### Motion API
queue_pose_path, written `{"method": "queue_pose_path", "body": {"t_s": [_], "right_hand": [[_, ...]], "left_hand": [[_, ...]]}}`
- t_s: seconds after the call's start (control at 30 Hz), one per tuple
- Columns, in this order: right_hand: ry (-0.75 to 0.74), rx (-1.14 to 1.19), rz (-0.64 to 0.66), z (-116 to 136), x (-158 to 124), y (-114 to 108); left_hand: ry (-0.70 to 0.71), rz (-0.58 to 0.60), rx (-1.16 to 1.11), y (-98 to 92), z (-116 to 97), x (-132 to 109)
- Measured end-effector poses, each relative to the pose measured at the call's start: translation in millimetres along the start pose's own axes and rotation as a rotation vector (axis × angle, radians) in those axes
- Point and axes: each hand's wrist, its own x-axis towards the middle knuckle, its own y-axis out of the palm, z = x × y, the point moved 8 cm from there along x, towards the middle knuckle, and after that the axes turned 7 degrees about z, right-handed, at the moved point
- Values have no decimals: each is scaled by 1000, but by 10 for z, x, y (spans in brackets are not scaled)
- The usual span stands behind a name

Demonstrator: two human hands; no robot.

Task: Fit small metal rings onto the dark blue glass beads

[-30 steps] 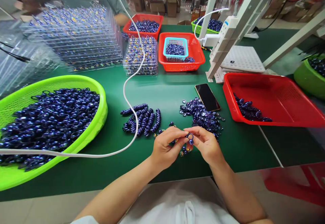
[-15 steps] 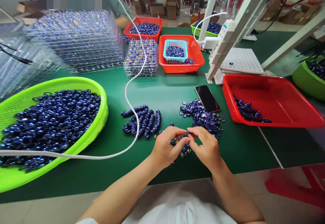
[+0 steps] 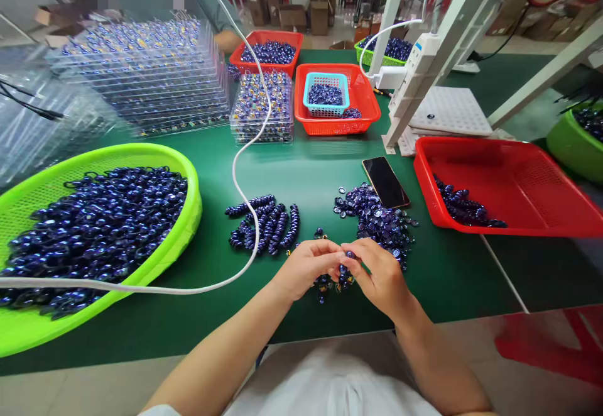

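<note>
My left hand (image 3: pixel 308 268) and my right hand (image 3: pixel 384 276) meet fingertip to fingertip over the front of the table. Between their pinched fingers is a small shiny dark-blue round piece (image 3: pixel 350 254), partly covered by the fingers. Below the hands lie several loose dark-blue pieces with yellow bits (image 3: pixel 322 282). Just beyond my right hand spreads a pile of flat dark-blue round caps (image 3: pixel 377 213). To the left of my left hand, rows of stacked dark-blue rings (image 3: pixel 271 227) lie on the green table (image 3: pixel 226 322).
A white cable (image 3: pixel 235 183) loops across the left side, over a big green basket (image 3: pixel 193 196) of dark-blue rings. A phone (image 3: pixel 386 181) touches the cap pile. A red tray (image 3: pixel 532 183) stands right; clear stacked trays (image 3: pixel 155 83) and a red basket (image 3: pixel 370 117) stand behind. A metal post (image 3: pixel 400 120) rises near the power strip.
Both hands have shifted slightly, and the fingers have turned around the small piece, which now shows more clearly. The loose pieces below the hands are uncovered differently.
</note>
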Motion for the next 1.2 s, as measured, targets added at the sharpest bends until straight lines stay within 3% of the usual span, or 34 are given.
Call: {"method": "queue_pose_path", "body": {"t_s": [0.13, 0.23, 0.4, 0.9, 1.07, 1.2], "right_hand": [[-8, -65, -8, -8, -14, 14], [-25, -83, 5, 13, -21, 56], [-71, -187, -23, 92, -44, 80], [-118, -194, -48, 175, -97, 80], [-139, -133, -49, 134, -102, 82], [-193, -47, 27, 146, -71, 193]], "left_hand": [[132, -21, 151, -1, -167, -48], [188, 38, 222, 77, -209, -75], [207, 105, 277, 166, -156, -82], [228, 75, 236, 173, -184, -118], [189, 31, 110, 174, -107, -119], [238, -88, 278, 67, -141, -245]]}}
